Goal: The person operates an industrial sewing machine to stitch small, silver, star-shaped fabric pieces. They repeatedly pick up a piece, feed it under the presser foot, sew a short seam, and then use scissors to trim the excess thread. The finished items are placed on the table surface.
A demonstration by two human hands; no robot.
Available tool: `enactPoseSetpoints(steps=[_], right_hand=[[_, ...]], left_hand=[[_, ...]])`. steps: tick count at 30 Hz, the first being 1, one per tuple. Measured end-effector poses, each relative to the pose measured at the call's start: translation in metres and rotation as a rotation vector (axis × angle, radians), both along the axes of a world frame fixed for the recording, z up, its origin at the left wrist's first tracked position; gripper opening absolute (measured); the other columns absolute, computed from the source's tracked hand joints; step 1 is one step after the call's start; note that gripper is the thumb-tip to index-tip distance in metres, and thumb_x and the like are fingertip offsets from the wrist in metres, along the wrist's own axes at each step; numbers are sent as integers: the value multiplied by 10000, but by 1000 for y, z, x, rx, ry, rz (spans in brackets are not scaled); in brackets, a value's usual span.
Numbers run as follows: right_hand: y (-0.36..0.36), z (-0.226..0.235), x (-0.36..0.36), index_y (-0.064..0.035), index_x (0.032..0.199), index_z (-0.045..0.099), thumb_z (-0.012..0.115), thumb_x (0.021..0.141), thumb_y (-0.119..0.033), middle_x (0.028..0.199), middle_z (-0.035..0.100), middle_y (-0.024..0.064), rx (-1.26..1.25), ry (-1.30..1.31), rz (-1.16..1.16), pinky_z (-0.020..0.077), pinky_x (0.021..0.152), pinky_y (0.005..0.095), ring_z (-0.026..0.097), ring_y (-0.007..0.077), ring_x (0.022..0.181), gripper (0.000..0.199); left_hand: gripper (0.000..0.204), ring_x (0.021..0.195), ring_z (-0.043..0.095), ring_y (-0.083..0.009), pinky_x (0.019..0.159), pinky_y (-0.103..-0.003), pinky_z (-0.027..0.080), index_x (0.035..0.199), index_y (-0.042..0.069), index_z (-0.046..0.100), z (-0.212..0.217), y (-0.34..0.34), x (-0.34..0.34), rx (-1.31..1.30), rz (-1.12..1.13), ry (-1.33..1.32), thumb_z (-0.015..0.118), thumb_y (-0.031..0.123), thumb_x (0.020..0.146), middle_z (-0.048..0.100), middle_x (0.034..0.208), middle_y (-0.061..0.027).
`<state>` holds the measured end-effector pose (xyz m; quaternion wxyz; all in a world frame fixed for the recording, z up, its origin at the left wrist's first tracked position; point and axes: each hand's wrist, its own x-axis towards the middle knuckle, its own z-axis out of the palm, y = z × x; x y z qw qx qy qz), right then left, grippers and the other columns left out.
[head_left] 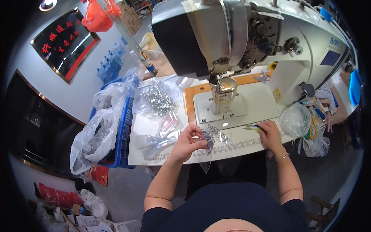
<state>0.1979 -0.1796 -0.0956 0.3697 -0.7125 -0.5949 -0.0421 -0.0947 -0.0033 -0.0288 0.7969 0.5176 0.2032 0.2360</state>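
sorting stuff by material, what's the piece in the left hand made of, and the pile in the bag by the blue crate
Piece: looks like clear flexible plastic film, glossy; the table shows through it and it catches glints. The left hand pinches it.
Pile: probably small metal parts, silvery and shiny, inside a clear plastic bag; too small to be sure.

White sewing machine (247, 34) on a light surface (162, 152), presser foot (222, 91) over the bed plate. Clear bag of small metal parts (156, 100) left of the machine, more clear bags (158, 135) just below it. Blue crate (124, 127) beside the surface's left edge, stuffed with white plastic bags (94, 135). Crumpled clear bag (295, 120) at the right. Orange bag (96, 17) hanging top left, dark framed sign (63, 42) on the wall, blue water bottles (110, 63) on the floor.
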Motion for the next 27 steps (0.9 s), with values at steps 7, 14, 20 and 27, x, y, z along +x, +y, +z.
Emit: enactPoseSetpoints(steps=[7,14,20,27], right_hand=[[6,21,-33,24,973,539,387,922,-117,719,537,147,113,595,-226,427,640,325,526,262,647,214],[10,63,-115,-65,909,562,614,814,-262,719,497,87,112,119,97,416,507,355,521,282,584,225],[14,65,-118,-65,856,567,619,806,-269,701,499,77,104,-2,122,418,494,350,526,267,571,217],[12,69,-122,-70,805,571,617,810,-252,678,492,75,136,97,68,423,509,345,532,266,580,187]], left_hand=[[346,804,582,-141,726,-268,520,954,29,427,-5,-30,-9,198,175,6,630,-111,711,488,900,-60],[337,807,581,-150,726,-311,541,960,24,424,-4,-43,-5,169,217,-51,618,-113,721,480,908,-68],[339,821,591,-165,736,-326,548,971,20,423,2,-51,-5,159,191,-55,614,-117,727,478,919,-70],[352,835,590,-164,738,-321,545,974,25,422,-1,-50,-5,156,176,-64,623,-116,722,474,924,-65]])
